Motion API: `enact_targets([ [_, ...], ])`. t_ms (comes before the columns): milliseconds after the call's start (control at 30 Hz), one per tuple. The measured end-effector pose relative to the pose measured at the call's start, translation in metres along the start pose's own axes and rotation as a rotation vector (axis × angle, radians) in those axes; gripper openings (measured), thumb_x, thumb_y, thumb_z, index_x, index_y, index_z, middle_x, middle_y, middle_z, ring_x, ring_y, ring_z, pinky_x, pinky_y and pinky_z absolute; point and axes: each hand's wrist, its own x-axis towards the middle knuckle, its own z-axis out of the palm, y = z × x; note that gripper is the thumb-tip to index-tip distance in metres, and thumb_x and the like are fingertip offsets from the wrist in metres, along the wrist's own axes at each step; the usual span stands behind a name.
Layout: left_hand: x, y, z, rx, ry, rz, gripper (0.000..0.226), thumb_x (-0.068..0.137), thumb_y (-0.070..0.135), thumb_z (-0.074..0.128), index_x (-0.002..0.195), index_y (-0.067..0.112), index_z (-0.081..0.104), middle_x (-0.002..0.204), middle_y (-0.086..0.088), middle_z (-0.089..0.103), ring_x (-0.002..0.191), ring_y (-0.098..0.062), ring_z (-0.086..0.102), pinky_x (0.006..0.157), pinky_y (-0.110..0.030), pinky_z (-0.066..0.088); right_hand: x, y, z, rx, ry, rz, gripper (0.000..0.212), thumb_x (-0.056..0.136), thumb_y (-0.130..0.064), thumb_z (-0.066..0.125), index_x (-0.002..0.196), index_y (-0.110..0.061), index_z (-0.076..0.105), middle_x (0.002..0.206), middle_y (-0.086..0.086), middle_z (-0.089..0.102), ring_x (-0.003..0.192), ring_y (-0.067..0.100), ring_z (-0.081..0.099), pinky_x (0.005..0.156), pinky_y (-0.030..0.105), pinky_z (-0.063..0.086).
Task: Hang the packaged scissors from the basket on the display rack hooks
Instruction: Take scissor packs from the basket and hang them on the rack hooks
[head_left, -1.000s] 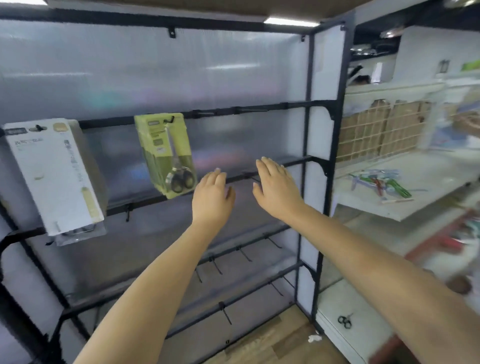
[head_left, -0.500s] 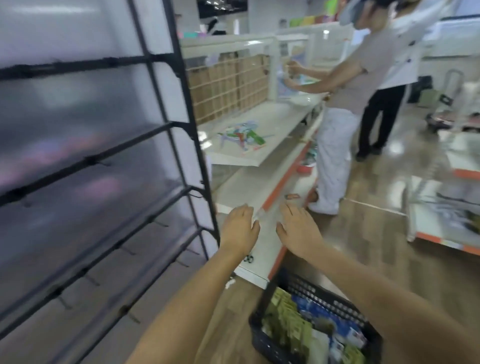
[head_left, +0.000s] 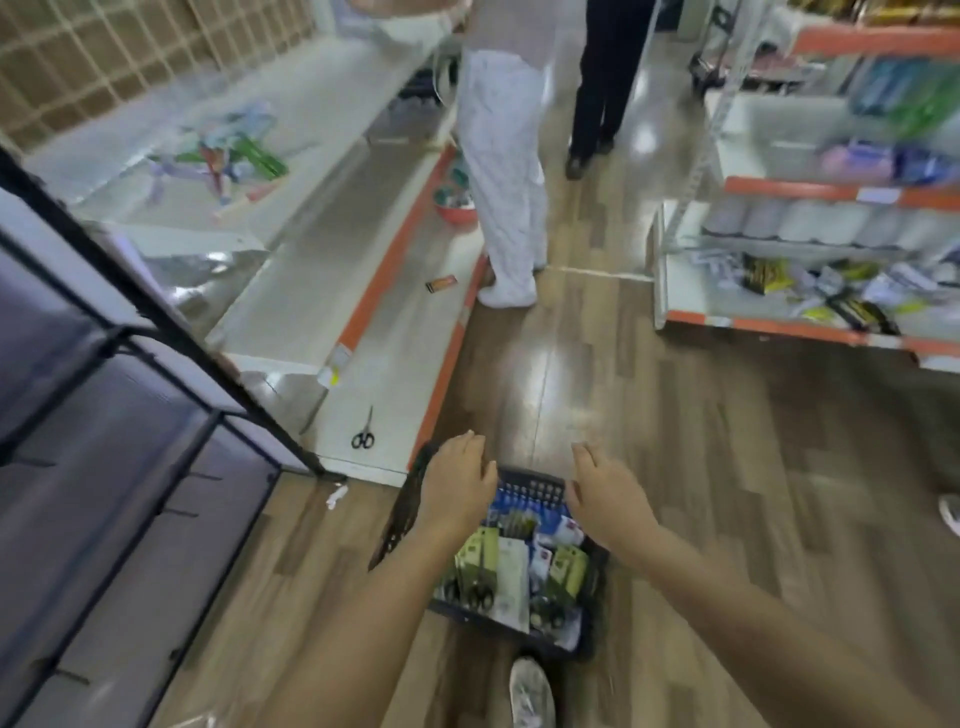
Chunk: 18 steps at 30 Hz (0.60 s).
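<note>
A person is reaching down with both bare hands toward a dark basket sitting on the wood floor, the left hand hanging over its left rim and the right hand over its far right corner. Both hands are lying loose and empty, fingers relaxed and spread a little, clamped on nothing, with the basket showing in the gap between them. Packaged scissors in green and white cards are lying jumbled inside the basket among blue packets, none of them lifted. The black display rack with its short hooks is standing at the left edge of the view, well apart from the basket. A loose pair of scissors is lying on the low white shelf just beyond the rack's corner. A light shoe is showing at the bottom, just beside the basket's near edge. Farther down the aisle two people are standing, one in white trousers and one in dark trousers, next to orange-edged shelves holding blurred goods.
</note>
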Motion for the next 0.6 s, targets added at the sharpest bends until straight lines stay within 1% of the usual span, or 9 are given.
enact_targets([
  [67,0.005,-0.005,0.023,0.0,-0.063,-0.013,0.048,0.099,0.03,0.041,0.142,0.009,0.038,0.149,-0.005,0.036,0.138,-0.017,0.03,0.111,-0.026,0.022,0.004,0.018,0.016,0.055,-0.021,0.071,0.048,0.099,-0.028,0.037,0.141,-0.005,0.033,0.141,0.01,0.041,0.125,0.024,0.043,0.102,0.031,0.037],
  [100,0.008,-0.009,0.035,-0.001,-0.086,-0.022,0.048,0.099,0.03,0.042,0.142,0.009,0.038,0.149,-0.005,0.036,0.138,-0.017,0.03,0.111,-0.026,0.023,0.006,0.026,0.026,0.073,-0.027,0.098,0.047,0.099,-0.028,0.038,0.14,-0.006,0.035,0.139,0.008,0.043,0.124,0.023,0.043,0.102,0.031,0.038],
  [133,0.011,-0.015,0.047,0.003,-0.103,-0.027,0.048,0.099,0.03,0.042,0.142,0.009,0.038,0.149,-0.005,0.037,0.138,-0.018,0.031,0.111,-0.026,0.023,0.009,0.033,0.036,0.09,-0.029,0.122,0.048,0.099,-0.029,0.039,0.141,-0.007,0.034,0.142,0.007,0.041,0.127,0.022,0.041,0.103,0.03,0.036],
  [200,0.014,-0.03,0.071,0.021,-0.121,-0.049,0.046,0.097,0.028,0.045,0.139,0.009,0.043,0.144,-0.006,0.043,0.134,-0.019,0.036,0.109,-0.028,0.027,0.015,0.043,0.059,0.119,-0.048,0.155,0.052,0.099,-0.029,0.039,0.145,-0.008,0.029,0.148,0.006,0.036,0.134,0.019,0.035,0.109,0.028,0.03],
  [300,0.024,-0.059,0.112,0.08,-0.155,-0.063,0.037,0.094,0.024,0.049,0.127,0.007,0.052,0.132,-0.008,0.052,0.126,-0.023,0.043,0.104,-0.031,0.032,0.031,0.052,0.104,0.109,-0.08,0.158,0.054,0.102,-0.03,0.033,0.149,-0.007,0.02,0.155,0.005,0.024,0.143,0.016,0.021,0.115,0.024,0.017],
  [400,0.032,-0.097,0.162,0.155,-0.209,-0.11,0.038,0.092,0.022,0.053,0.126,0.006,0.054,0.139,-0.011,0.047,0.131,-0.027,0.039,0.11,-0.038,0.033,0.046,0.054,0.165,0.154,-0.101,0.2,0.057,0.101,-0.029,0.032,0.15,-0.007,0.013,0.158,0.004,0.013,0.146,0.014,0.008,0.116,0.024,0.01],
  [467,0.038,-0.126,0.2,0.145,-0.202,-0.12,0.038,0.086,0.017,0.062,0.122,0.002,0.058,0.137,-0.016,0.049,0.127,-0.032,0.046,0.106,-0.042,0.038,0.057,0.053,0.213,0.204,-0.093,0.232,0.059,0.1,-0.026,0.036,0.15,-0.006,0.013,0.157,0.006,0.012,0.146,0.016,0.008,0.116,0.023,0.008],
  [500,0.041,-0.139,0.219,0.129,-0.215,-0.137,0.04,0.086,0.015,0.062,0.123,0.001,0.057,0.139,-0.016,0.047,0.128,-0.032,0.046,0.105,-0.04,0.038,0.064,0.052,0.236,0.231,-0.102,0.245,0.058,0.099,-0.025,0.037,0.149,-0.005,0.014,0.157,0.007,0.014,0.146,0.017,0.01,0.115,0.022,0.006],
  [600,0.049,-0.18,0.276,0.124,-0.32,-0.161,0.045,0.096,0.023,0.046,0.138,0.008,0.04,0.151,-0.006,0.03,0.137,-0.02,0.03,0.109,-0.027,0.027,0.085,0.05,0.313,0.292,-0.146,0.271,0.059,0.1,-0.026,0.037,0.15,-0.008,0.011,0.158,0.004,0.011,0.146,0.015,0.008,0.113,0.02,0.004],
])
